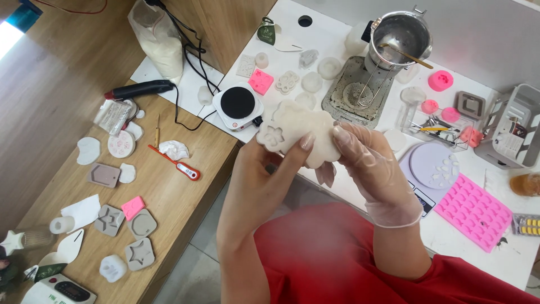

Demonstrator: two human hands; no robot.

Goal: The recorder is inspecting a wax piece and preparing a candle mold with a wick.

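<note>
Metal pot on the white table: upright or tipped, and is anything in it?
Upright. The metal pot stands on a grey pad, mouth up, with a gold stick resting inside. Cannot tell whether it holds liquid.

We see bright, even daylight, strongest on the white table (pixel 337 39), which runs slightly washed out. Hard glare patch at top-left corner on the wooden floor (pixel 34 73). Shadows soft and short. Focus mostly sharp; mild wide-angle bending toward edges.
</note>
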